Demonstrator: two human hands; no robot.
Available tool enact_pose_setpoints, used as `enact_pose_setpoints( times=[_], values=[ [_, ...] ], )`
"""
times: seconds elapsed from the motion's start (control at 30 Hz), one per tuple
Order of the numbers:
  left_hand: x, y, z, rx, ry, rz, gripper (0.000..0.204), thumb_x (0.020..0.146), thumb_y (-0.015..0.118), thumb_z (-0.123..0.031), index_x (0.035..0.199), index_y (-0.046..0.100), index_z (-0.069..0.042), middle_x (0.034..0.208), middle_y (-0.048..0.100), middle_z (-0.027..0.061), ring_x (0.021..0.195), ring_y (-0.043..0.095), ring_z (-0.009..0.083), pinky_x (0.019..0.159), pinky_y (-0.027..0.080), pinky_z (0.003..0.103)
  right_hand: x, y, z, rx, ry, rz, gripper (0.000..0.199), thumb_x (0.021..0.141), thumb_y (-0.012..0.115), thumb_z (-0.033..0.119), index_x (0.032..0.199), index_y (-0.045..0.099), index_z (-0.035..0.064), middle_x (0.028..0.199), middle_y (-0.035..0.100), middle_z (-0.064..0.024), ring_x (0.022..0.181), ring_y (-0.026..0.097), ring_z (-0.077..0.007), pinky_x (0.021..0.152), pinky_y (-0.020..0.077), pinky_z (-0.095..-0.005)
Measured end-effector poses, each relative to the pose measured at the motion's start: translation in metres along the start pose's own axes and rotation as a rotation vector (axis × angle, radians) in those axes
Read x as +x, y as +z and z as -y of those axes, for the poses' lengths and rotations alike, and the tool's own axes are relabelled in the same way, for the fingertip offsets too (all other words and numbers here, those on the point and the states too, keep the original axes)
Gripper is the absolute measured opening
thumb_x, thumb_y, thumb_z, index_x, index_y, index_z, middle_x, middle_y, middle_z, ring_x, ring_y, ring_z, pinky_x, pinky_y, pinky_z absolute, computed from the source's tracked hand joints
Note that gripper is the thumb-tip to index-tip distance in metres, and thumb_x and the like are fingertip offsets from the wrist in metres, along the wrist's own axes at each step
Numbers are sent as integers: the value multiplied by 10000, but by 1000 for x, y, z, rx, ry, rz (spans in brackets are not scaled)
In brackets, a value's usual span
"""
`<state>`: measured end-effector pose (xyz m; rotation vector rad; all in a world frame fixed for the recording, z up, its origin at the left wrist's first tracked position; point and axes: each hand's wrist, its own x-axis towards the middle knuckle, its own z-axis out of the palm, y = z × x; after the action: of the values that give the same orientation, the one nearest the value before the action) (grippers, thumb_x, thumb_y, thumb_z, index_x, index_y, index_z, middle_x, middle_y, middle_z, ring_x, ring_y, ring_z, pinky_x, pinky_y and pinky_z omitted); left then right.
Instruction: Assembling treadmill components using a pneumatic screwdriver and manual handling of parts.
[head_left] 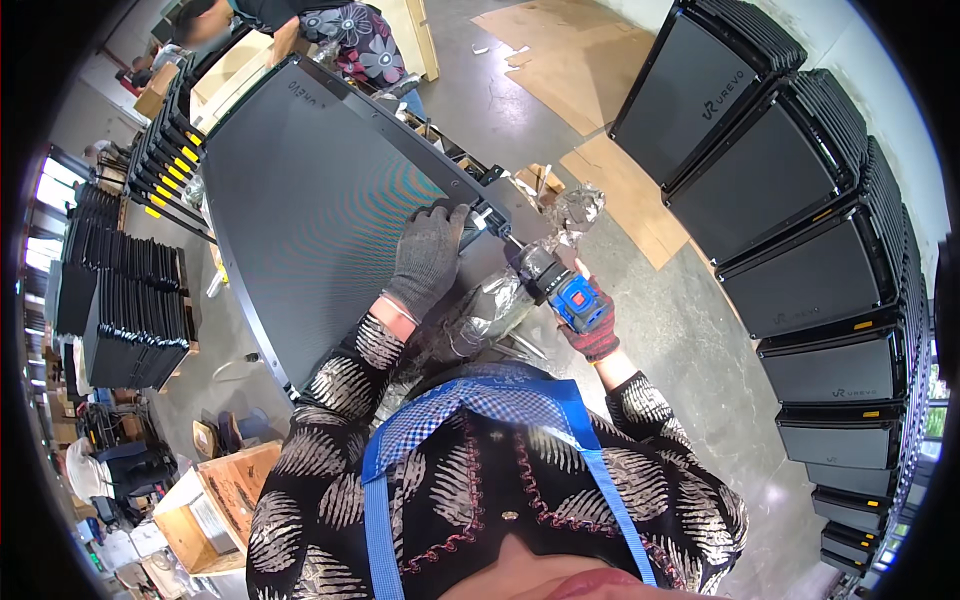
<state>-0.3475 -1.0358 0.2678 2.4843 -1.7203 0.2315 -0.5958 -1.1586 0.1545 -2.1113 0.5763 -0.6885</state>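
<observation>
The right hand (594,338), gloved, has its fingers wrapped around a drill (572,298), whose front end meets the near right corner of a dark panel (310,190). The gloved left hand (427,260) rests on the panel beside that corner, fingers bent; whether they pinch anything, I cannot tell.

A blue-and-black power drill (560,287) points at the edge of a long dark-grey panel (300,190) lying flat.

Right grip (597,332) partly out of sight behind the drill (574,299), co-worker's head (204,28) a blur
</observation>
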Motion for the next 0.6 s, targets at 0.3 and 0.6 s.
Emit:
enact_pose_setpoints(
  times=[0.3, 0.6],
  values=[
    [2, -8, 2, -31, 34, 48, 622, 680, 719, -169, 1253, 483, -115, 928, 551, 117, 893, 582, 292, 802, 477, 411, 0, 21, -2, 57, -59, -132, 729, 747, 663, 246, 1373, 357, 31, 1029, 653, -102, 897, 649, -259, 783, 514, -323],
    [2, -8, 2, -37, 7, 20, 596, 711, 711, -224, 1256, 484, -145, 908, 550, 112, 866, 589, 284, 778, 492, 408, 1, 18, -10, -20, -147, -126, 616, 728, 664, 219, 1282, 470, 32, 1010, 646, -110, 934, 632, -272, 824, 500, -341]
  ],
)
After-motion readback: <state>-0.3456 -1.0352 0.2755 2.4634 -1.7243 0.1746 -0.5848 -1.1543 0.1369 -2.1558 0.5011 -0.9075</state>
